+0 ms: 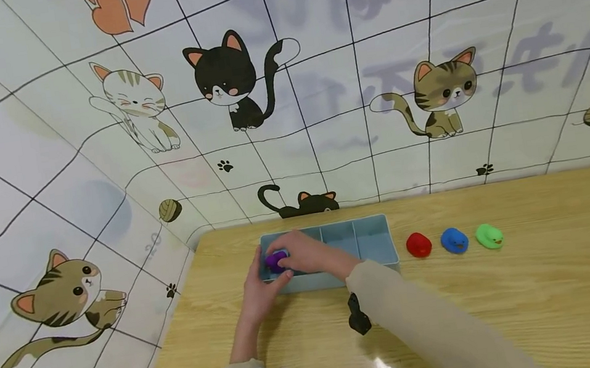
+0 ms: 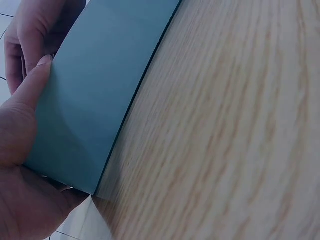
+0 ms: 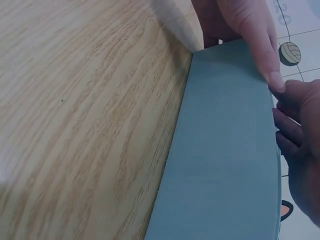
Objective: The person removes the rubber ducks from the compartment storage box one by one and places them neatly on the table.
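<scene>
A light blue divided box [image 1: 375, 242] lies lengthwise on the table. My left hand [image 1: 257, 291] grips its left end, with the thumb along the front rim and the fingers around the side wall. Reaching into the leftmost compartment, my right hand [image 1: 306, 252] pinches a purple toy duck [image 1: 274, 262], partly covered by the fingers. In the left wrist view the left thumb lies on the rim of the box's front wall [image 2: 105, 80]. From the right wrist view, the right hand [image 3: 305, 135] is over the rim, and its fingertips and the duck are hidden.
Right of the box, a red toy duck [image 1: 419, 245], a blue toy duck [image 1: 455, 240] and a green toy duck [image 1: 489, 237] sit in a row on the wooden table [image 1: 564, 273]. Walls with a cat-print covering [image 1: 336, 160] stand behind and to the left.
</scene>
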`<state>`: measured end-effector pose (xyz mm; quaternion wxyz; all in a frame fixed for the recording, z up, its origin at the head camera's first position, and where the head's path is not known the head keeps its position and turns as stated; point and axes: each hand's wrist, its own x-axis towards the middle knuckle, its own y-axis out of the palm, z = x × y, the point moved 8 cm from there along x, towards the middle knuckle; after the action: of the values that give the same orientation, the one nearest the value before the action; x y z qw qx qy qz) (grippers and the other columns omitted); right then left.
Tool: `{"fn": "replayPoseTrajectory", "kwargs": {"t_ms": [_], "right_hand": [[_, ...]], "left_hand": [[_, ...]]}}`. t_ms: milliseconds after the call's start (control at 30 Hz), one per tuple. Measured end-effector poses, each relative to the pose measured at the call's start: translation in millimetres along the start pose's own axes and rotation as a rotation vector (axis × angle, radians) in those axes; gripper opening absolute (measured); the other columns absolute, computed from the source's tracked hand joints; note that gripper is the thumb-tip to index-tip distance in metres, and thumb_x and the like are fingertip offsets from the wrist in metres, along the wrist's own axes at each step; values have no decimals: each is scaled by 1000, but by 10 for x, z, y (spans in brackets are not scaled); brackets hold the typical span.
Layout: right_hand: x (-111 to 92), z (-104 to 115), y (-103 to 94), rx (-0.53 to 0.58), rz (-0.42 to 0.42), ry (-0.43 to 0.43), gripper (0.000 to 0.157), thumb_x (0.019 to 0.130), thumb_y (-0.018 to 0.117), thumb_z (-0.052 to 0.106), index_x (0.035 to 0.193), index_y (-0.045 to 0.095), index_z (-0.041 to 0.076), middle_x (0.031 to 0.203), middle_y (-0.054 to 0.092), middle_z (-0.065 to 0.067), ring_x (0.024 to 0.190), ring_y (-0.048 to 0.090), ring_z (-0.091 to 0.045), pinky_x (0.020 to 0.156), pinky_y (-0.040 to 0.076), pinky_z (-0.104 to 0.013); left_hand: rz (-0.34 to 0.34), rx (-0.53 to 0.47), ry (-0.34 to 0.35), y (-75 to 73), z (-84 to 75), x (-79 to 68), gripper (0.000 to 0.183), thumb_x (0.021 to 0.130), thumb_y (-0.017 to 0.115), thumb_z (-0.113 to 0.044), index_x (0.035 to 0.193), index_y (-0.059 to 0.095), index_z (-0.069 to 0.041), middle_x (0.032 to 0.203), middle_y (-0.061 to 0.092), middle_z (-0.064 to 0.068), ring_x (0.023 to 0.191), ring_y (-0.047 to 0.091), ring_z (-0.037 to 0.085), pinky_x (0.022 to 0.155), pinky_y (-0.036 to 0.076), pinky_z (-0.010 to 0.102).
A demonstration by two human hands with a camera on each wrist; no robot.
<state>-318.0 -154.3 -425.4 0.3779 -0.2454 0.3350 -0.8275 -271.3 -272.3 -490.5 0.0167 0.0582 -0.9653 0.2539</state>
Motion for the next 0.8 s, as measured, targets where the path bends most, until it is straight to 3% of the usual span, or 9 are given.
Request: {"fn": "replayPoseTrajectory", "kwargs": {"t_ms": [367, 633, 800], "right_hand": [[207, -63, 103, -70, 45, 56, 32, 101, 65, 7, 133, 68, 7, 129, 69, -7, 117, 63, -21, 99, 52, -35], [279, -124, 194, -113, 84, 82, 37, 100, 64, 3, 136, 67, 9, 126, 69, -7, 111, 62, -20, 92, 51, -32], [298, -154, 229, -174, 94, 94, 32, 99, 65, 4, 129, 72, 10, 119, 72, -5, 107, 63, -20, 91, 52, -32]], "left_hand": [[-2, -10, -2, -60, -8, 21, 103, 89, 83, -32, 165, 18, -10, 167, 21, 21, 153, 19, 40, 120, 23, 59], [22, -38, -7, -19, -4, 16, 104, 89, 83, -32, 165, 16, -8, 167, 20, 21, 153, 16, 39, 120, 22, 58], [30, -58, -15, 8, 25, 19, 105, 89, 83, -33, 165, 14, -10, 168, 18, 19, 154, 14, 38, 121, 22, 57]]}}
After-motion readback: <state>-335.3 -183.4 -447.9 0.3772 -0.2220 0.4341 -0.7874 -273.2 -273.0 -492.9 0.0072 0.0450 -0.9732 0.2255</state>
